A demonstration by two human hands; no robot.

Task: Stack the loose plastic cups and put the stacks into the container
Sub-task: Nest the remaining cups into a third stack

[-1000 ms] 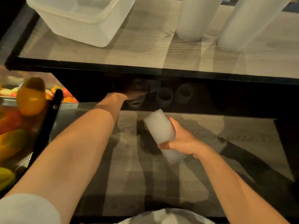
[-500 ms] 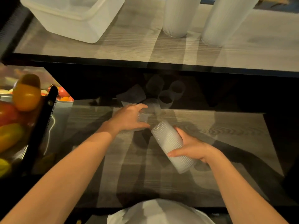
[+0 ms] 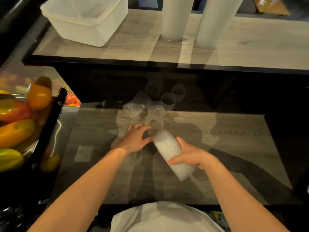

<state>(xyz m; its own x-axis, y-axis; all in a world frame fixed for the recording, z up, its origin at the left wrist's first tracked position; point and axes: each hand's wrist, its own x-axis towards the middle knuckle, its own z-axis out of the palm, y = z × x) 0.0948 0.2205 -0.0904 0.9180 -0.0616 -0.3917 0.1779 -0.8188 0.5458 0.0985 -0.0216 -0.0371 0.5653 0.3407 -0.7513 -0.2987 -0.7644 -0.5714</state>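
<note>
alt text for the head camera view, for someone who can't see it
A person's right hand grips a tilted stack of ribbed plastic cups over a wooden table, while the left hand brings a loose cup to its top end. More loose cups lie behind; a white container sits on the shelf above.

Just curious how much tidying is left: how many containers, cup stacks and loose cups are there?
Container: 1
Standing stacks: 2
Held stack, in right hand: 1
Loose cups: about 6, hard to count in the dim light; one at left hand
Total: about 10
</note>
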